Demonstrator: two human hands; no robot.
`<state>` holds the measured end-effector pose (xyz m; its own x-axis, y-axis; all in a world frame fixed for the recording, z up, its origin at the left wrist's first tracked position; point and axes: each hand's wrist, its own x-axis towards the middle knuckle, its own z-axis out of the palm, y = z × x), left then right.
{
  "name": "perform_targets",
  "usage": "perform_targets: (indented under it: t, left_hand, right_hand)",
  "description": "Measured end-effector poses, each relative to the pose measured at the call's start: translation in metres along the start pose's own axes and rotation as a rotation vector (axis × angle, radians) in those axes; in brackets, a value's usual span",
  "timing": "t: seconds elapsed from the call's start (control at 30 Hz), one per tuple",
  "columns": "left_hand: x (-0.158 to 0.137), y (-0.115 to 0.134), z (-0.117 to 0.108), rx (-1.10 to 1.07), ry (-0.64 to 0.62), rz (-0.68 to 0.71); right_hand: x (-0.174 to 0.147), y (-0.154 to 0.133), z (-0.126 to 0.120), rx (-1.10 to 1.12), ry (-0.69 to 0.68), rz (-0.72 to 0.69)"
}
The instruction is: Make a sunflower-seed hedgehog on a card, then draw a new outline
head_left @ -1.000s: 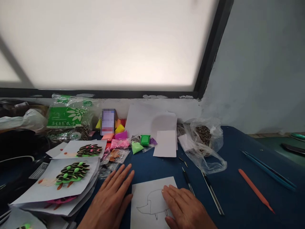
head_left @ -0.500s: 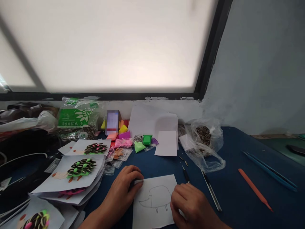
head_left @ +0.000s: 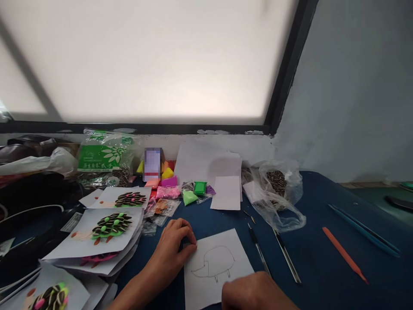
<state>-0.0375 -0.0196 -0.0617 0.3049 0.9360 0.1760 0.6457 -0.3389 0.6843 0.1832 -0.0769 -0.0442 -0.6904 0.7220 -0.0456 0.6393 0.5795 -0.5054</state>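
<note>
A white sheet of paper [head_left: 217,247] lies before me with a pencil-thin outline of a hedgehog-like animal, its pointed snout to the left. My left hand [head_left: 176,245] is at the sheet's upper left edge, thumb and curled fingers closed on it. Over the lower right part of the sheet is my right hand [head_left: 258,292], curled like a fist; its fingertips are hidden beneath it. Just right of the paper lie a dark-tipped pen [head_left: 257,246] and a second pen [head_left: 287,257].
Finished hedgehog pictures with seed spines [head_left: 112,224] are stacked at left. Packets of coloured clay [head_left: 167,192] lie at the back, beside blank paper [head_left: 226,193]. A clear bag of seeds [head_left: 275,185], an orange tool [head_left: 343,254] and blue tweezers [head_left: 364,232] are at right.
My right hand has moved down from the sheet's right edge to its lower part, uncovering the nearer pen. The sheet has turned slightly anticlockwise; my left hand stays at its left edge.
</note>
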Motion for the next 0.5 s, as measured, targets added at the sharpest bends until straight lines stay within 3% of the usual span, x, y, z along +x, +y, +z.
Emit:
perform_targets:
  t: [0.13,0.23,0.37,0.5]
  left_hand:
    - [0.002,0.003,-0.001,0.017,-0.023,0.009]
    - [0.001,0.006,-0.004,0.013,-0.063,-0.031]
    - [-0.001,0.009,-0.011,-0.017,-0.114,-0.067]
    - [-0.002,0.012,-0.013,0.066,-0.152,-0.043]
  right_hand:
    - [0.019,-0.009,-0.026,-0.01,0.17,0.014]
    - [0.043,-0.005,-0.031,-0.109,0.274,0.035]
    - [0.067,0.002,-0.025,-0.237,0.18,0.076]
    - [0.072,0.005,-0.019,-0.255,0.139,0.104]
